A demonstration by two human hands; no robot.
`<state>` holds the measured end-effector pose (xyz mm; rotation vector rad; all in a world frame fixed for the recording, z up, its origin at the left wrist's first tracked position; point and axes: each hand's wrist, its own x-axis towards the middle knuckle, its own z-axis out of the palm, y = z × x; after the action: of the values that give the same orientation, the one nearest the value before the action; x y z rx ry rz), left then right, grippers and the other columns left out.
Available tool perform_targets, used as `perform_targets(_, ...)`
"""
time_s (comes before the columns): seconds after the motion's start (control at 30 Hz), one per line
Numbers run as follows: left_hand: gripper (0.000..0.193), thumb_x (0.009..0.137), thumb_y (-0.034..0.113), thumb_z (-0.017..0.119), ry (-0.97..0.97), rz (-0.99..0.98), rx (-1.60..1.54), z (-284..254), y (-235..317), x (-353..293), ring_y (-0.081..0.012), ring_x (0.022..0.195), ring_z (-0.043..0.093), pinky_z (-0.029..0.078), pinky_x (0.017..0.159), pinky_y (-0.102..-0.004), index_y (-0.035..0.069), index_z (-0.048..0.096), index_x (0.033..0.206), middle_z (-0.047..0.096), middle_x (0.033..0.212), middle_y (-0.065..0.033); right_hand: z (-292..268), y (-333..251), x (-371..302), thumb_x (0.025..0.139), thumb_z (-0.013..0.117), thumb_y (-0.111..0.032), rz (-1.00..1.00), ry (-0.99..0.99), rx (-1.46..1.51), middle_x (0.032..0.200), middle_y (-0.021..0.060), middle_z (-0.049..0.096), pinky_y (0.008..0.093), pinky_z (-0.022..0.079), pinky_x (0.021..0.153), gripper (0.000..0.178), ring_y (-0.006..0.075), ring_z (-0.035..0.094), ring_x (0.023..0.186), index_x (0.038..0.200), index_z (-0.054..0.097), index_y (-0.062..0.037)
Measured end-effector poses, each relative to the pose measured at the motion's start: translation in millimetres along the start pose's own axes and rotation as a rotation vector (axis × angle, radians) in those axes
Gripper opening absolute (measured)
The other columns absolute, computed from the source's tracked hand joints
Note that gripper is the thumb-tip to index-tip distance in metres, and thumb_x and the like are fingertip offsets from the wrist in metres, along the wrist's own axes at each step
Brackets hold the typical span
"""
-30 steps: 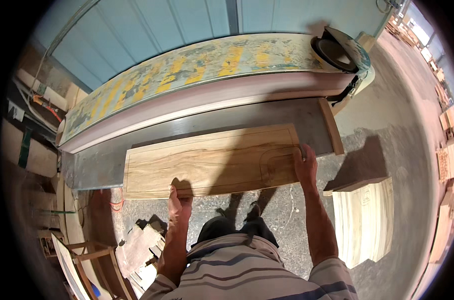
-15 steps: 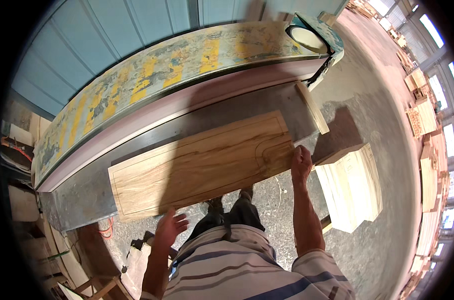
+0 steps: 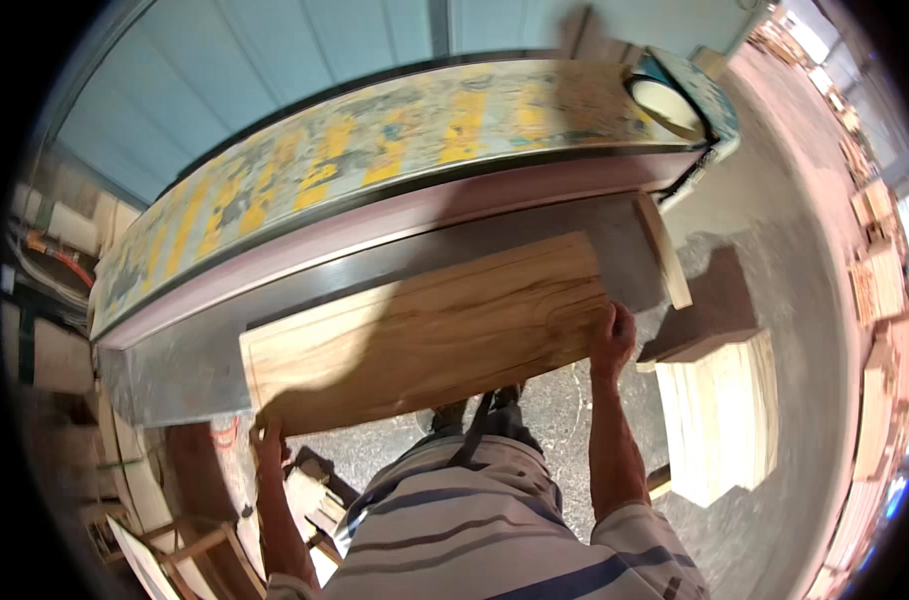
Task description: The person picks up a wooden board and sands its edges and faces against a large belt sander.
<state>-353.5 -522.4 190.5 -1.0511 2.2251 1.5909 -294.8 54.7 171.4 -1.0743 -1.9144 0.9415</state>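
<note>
A light wooden board [image 3: 425,330] with a routed groove lies flat on the grey metal table [image 3: 175,365] of a long sanding machine. My right hand [image 3: 612,340] grips the board's near right corner. My left hand [image 3: 268,440] holds the board's near left corner from below the edge. The board overhangs the table's front edge toward me. Behind it runs the machine's worn yellow and blue belt cover [image 3: 395,160].
A stack of similar light boards [image 3: 720,415] stands on the floor at my right. Wood offcuts and frames [image 3: 175,540] lie at the lower left. More stacked boards [image 3: 875,280] line the far right. A wooden stop [image 3: 663,250] sits at the table's right end.
My left hand has moved left and down to the board's near left corner. The board has shifted slightly on the table; my right hand stays on its right corner.
</note>
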Motion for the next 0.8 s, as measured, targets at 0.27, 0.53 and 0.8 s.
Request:
perform_targets(0.27,0.080,0.071,0.035,0.072,0.039,0.005,-0.030,34,36,14,-0.0099,0.036,0.036,0.029,0.032,-0.0236,0.012,0.023,0.130,0.041,0.055,-0.0019,11,-18,17,0.088,0.053,-0.029,0.014,-0.070,0.068,0.096,0.0111,0.061,0.0315,0.044,0.078,0.033,0.0196,0.056,0.087,0.100,0.060,0.0001)
perform_targets(0.53,0.070,0.070,0.034,0.072,-0.012,0.024,-0.045,50,60,22,-0.0086,0.036,0.035,0.028,0.032,-0.0225,0.013,0.030,0.121,0.041,0.053,-0.0007,29,-32,37,0.086,0.055,-0.031,0.082,-0.072,0.219,0.095,0.0108,0.059,0.0317,0.044,0.075,0.034,0.0208,0.055,0.085,0.099,0.060,0.0002)
perform_targets(0.8,0.063,0.070,0.031,0.074,0.011,0.065,-0.061,59,71,31,-0.0081,0.035,0.035,0.026,0.030,-0.0212,0.013,0.035,0.116,0.042,0.051,-0.0001,54,-30,48,0.087,0.054,-0.032,0.046,0.040,0.040,0.091,0.0091,0.062,0.0304,0.043,0.077,0.034,0.0175,0.056,0.084,0.099,0.061,-0.0005)
